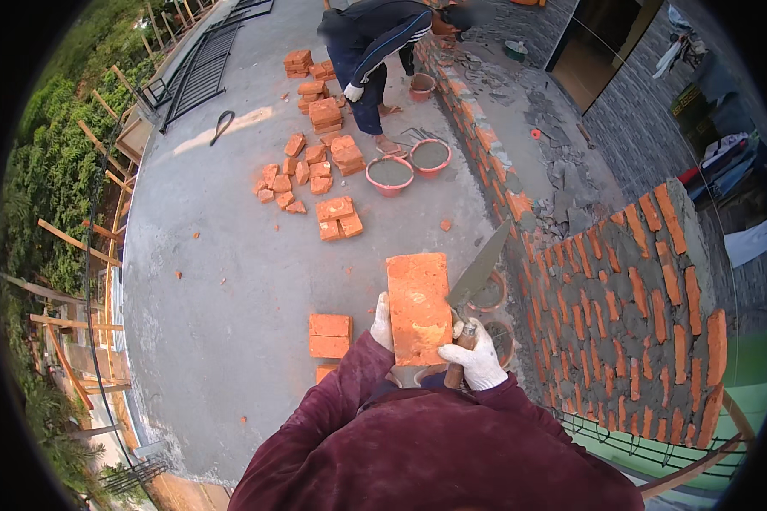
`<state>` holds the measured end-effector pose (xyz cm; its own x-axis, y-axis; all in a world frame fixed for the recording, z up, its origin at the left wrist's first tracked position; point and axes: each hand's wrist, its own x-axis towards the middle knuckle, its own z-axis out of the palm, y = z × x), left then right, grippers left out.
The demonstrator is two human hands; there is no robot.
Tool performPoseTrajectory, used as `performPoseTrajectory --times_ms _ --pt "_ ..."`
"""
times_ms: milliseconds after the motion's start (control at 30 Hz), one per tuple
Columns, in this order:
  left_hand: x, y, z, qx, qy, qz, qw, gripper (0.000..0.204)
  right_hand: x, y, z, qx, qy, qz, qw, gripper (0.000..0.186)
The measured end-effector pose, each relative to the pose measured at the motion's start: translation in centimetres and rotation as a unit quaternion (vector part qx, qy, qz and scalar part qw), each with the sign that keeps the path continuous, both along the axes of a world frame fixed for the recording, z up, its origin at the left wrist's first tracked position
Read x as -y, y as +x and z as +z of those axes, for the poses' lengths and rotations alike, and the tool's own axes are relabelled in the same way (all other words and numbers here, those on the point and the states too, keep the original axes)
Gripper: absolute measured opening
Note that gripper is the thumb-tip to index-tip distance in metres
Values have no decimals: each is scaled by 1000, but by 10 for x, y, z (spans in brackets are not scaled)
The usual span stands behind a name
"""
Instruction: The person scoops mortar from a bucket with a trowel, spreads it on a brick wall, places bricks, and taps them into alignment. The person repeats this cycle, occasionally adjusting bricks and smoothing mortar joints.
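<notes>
An orange brick [419, 308] is held up in front of my body, its broad face turned up. My left hand [383, 322], in a white glove, grips the brick's left edge; most of its fingers are hidden beneath. My right hand [477, 358], also gloved, is closed round the wooden handle of a trowel [481, 266], with its thumb against the brick's lower right corner. The trowel's grey blade points up and right, toward the brick wall [609, 315]. Bricks with grey mortar joints make up this wall, and its end nearest me stands higher.
Stacked bricks [330, 335] lie left of me, with more brick piles [339, 219] farther out. Two mortar tubs [389, 189] stand ahead. A co-worker [371, 51] bends over the wall's far end. Mortar containers [489, 294] sit near the wall beside my right hand.
</notes>
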<state>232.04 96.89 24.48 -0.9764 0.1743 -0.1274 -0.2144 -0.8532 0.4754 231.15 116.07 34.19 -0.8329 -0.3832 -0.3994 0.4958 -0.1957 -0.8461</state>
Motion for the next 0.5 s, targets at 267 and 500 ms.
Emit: performPoseTrajectory --times_ms 267,500 --pt "-128 -58 78 -36 -190 -100 976 62 -164 2 32 -208 166 -167 949 40" --pt "-281 -107 109 -139 -300 -187 925 94 -233 15 30 -370 394 -361 760 67"
